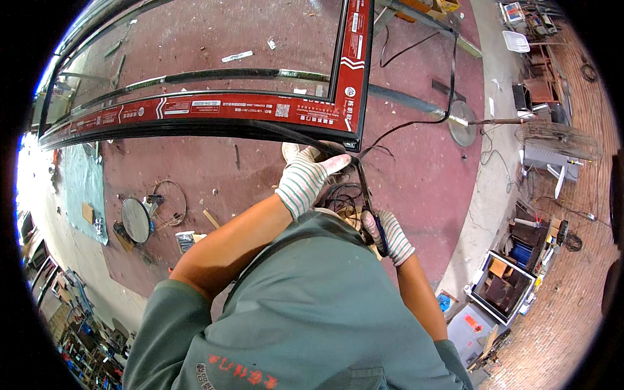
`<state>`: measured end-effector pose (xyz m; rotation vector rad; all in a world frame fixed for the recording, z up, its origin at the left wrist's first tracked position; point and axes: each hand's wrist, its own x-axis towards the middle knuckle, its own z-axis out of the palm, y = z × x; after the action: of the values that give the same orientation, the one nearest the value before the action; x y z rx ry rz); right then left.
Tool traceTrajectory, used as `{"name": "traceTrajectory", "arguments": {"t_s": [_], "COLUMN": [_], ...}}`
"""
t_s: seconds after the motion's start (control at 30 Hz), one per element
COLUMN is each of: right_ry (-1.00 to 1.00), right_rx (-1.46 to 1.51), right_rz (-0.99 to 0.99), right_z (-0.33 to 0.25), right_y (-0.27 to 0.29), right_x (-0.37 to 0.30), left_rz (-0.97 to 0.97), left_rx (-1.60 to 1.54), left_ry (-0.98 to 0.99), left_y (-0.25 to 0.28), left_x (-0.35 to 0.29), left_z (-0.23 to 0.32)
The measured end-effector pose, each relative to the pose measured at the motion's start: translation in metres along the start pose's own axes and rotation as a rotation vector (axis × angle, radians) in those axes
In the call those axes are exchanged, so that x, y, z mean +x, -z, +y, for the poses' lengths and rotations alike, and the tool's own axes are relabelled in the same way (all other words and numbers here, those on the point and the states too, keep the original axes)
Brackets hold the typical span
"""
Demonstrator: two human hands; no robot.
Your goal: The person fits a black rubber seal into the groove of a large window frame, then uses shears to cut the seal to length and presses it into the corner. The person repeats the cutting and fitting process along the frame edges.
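So the frame (pixel 214 130) is a big dark one with an L of red printed film along its near side and right-hand side. It sits right in front of the person, raised over the dark red floor (pixel 422 172), with its near corner by the left hand (pixel 305 177). A thin black strip (pixel 416 122) runs along the near edge to that corner, and a length loops away to the right.

Both hands wear striped gloves. Left one's nearly closed, thumb stretched out, pinching the strip just under the corner. The right hand (pixel 394 238) is lower down, curled around a dark-handled tool (pixel 382 232).

Can't tell what kind of tool, since the glove covers part of it. Left fingertips are mostly hidden, and the frame's far end runs out of view up top.
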<state>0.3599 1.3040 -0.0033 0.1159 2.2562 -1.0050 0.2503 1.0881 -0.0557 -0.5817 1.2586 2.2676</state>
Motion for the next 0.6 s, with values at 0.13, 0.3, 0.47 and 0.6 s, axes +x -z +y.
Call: {"name": "traceTrajectory", "arguments": {"t_s": [0.13, 0.3, 0.47, 0.6], "right_ry": [-0.047, -0.073, 0.053, 0.076], "right_rx": [-0.14, -0.149, 0.022, 0.068], "right_rz": [-0.049, -0.057, 0.055, 0.091], "right_z": [0.014, -0.005, -0.001, 0.003], "right_y": [-0.002, 0.006, -0.001, -0.003], "right_x": [0.0, -0.004, -0.005, -0.005], "left_rz": [0.008, -0.023, 0.0, -0.019], "left_rx": [0.064, 0.051, 0.029, 0.073], "left_ry": [0.14, 0.07, 0.062, 0.023], "left_y": [-0.013, -0.014, -0.012, -0.01], "left_x": [-0.013, -0.019, -0.018, -0.017], "left_z": [0.027, 0.028, 0.022, 0.021]}}
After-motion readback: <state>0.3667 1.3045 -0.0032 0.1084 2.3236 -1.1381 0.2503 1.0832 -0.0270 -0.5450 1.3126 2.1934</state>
